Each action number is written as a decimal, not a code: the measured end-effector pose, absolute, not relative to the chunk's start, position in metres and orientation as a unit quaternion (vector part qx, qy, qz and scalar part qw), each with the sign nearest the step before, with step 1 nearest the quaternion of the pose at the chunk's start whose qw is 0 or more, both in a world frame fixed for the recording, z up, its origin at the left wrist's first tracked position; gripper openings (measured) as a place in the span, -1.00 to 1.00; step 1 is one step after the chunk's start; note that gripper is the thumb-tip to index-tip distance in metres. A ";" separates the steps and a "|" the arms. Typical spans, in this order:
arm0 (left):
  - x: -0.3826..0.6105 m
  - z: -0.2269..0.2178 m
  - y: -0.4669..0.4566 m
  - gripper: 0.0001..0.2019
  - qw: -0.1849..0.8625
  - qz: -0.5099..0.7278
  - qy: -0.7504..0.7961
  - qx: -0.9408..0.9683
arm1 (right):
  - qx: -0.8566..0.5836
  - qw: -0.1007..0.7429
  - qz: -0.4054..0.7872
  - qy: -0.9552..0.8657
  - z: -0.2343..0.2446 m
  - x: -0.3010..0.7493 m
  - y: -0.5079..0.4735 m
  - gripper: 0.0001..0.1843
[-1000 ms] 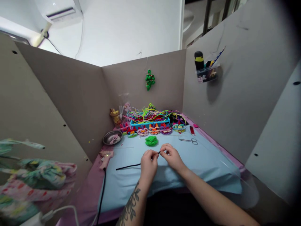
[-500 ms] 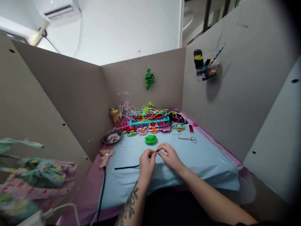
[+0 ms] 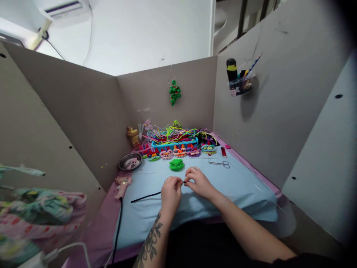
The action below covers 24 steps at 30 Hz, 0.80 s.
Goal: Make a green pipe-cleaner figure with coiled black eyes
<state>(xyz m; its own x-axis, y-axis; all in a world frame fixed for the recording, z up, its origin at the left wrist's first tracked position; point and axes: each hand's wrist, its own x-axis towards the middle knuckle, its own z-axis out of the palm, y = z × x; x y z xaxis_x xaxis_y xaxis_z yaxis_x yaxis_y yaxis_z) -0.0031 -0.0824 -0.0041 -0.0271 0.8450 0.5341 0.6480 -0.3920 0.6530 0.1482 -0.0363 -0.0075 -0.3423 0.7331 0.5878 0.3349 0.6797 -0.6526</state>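
My left hand (image 3: 170,192) and my right hand (image 3: 198,181) meet over the light blue mat (image 3: 240,193), both pinching one end of a black pipe cleaner (image 3: 145,197). Its free length trails left across the mat. A green coiled piece (image 3: 176,165) lies just beyond my fingers. Behind it stands a row of several colourful coiled figures (image 3: 178,152). A blue basket (image 3: 174,142) of mixed pipe cleaners sits at the back.
Scissors (image 3: 220,163) lie on the mat at right. A metal dish (image 3: 129,162) and a pink glue gun (image 3: 122,184) with a black cord sit at left. Grey cardboard walls (image 3: 83,111) enclose the desk; a pen holder (image 3: 240,80) hangs on the right wall.
My hands stay together on the pipe cleaner's end, fingers working slightly. The view has drifted a little, shifting everything left and up.
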 end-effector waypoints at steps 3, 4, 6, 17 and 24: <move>-0.004 -0.002 -0.082 -0.86 0.118 0.473 0.543 0.684 | -0.337 0.466 0.283 -0.767 -0.005 0.150 -0.033 -0.84; -0.004 -0.001 -0.082 -0.86 0.123 0.476 0.544 0.680 | -0.341 0.470 0.298 -0.758 -0.005 0.150 -0.033 -0.84; -0.004 0.000 -0.081 -0.87 0.138 0.485 0.546 0.669 | -0.351 0.478 0.329 -0.735 -0.007 0.149 -0.031 -0.88; 0.008 -0.016 -0.076 -0.85 0.269 0.553 0.549 0.566 | -0.362 0.539 0.516 -0.559 -0.031 0.131 -0.025 -0.77; 0.008 -0.017 -0.072 -0.83 0.307 0.573 0.543 0.532 | -0.385 0.522 0.530 -0.546 -0.040 0.122 -0.028 -0.75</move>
